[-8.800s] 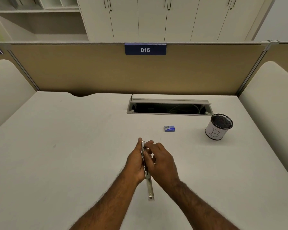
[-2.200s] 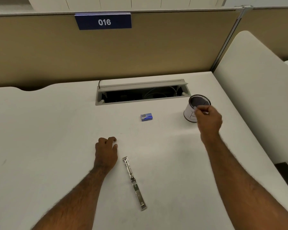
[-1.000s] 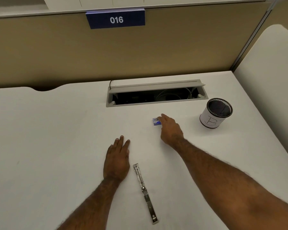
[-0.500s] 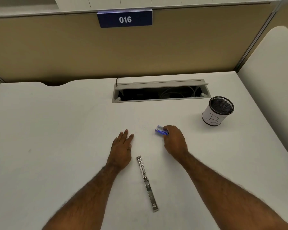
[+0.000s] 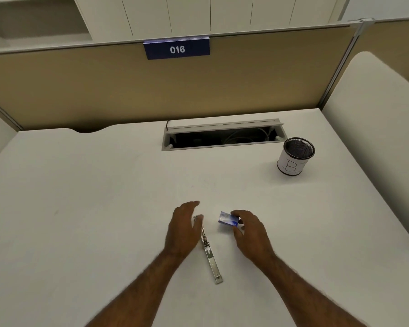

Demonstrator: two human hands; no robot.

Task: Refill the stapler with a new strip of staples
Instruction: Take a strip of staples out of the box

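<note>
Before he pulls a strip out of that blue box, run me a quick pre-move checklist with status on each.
1. Blue staple box held in the right hand: ok.
2. Stapler lying opened out flat on the desk: ok.
3. Left hand steadying the stapler's far end: ok, it rests beside and over the tip.
4. Box opened: cannot tell, motion blur.
5. Staple channel empty: cannot tell, too small.
6. Pen cup out of the way: ok.
</note>
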